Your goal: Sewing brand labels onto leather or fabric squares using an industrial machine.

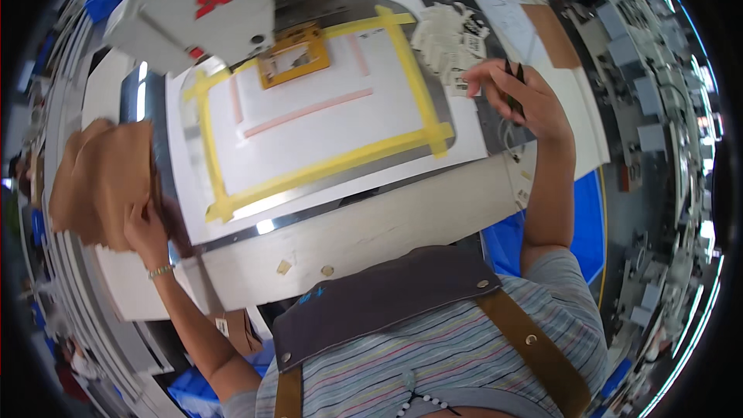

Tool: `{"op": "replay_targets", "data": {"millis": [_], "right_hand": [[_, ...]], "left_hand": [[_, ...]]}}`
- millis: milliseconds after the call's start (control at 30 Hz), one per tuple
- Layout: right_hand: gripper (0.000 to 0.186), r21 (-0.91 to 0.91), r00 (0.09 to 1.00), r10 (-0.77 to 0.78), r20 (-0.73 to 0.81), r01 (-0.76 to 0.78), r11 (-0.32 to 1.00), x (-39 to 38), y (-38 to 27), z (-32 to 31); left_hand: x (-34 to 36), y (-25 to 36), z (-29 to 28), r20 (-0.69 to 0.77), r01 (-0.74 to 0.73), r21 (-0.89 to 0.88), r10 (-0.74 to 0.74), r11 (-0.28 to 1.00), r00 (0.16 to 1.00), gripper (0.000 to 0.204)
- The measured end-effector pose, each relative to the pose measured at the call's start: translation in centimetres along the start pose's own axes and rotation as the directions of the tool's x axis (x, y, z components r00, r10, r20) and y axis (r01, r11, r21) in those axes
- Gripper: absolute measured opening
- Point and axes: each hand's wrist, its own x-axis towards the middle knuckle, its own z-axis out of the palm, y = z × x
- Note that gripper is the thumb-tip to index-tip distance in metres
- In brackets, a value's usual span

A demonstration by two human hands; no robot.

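Note:
My left hand [145, 228] grips the edge of a stack of brown, irregularly cut pieces [104, 174] at the table's left. My right hand [526, 101] holds dark, pointed snips [515, 81] beside a pile of white printed tags [447, 39]. Between my hands lies a white sheet [309, 131] framed with yellow tape [325, 170], bearing pink strips [309, 112]. A yellow rectangular frame with an opening [294, 71] sits at its far edge, under the machine's head.
A large white machine [197, 4] stands over the far left of the worktable [364, 240]. Blue bins [503, 244] sit below the table's right side. A brown board [549, 35] lies at the back right. Rows of workstations run along both sides.

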Motion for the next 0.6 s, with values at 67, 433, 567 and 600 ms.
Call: {"op": "replay_targets", "data": {"millis": [67, 433, 567, 600], "right_hand": [[0.047, 0.19, 0.971, -0.126, 0.202, 0.087, 0.978, 1.1, 0.3, 4.3], [0.024, -0.354, 0.889, -0.272, 0.368, 0.405, 0.843, 7.3, -2.0, 15.6], [0.031, -0.701, 0.771, -0.479, 0.42, 0.61, 0.369, 8.9, -1.6, 20.8], [0.031, -0.702, 0.772, -0.476, 0.421, 0.61, 0.369, 9.7, -0.8, 21.9]], "left_hand": [[1.0, -4.2, 0.5, 0.109, 0.171, -0.466, -0.136, 0.868, 0.985, 0.018], [5.9, 10.4, -2.9, 0.26, 0.31, -0.932, -0.246, 0.189, 0.934, 0.019], [4.0, 16.2, 4.9, 0.276, 0.228, -0.88, 0.057, 0.416, 0.959, 0.02], [3.6, 17.1, 5.4, 0.357, 0.283, -0.83, 0.068, 0.481, 0.932, 0.02]]}}
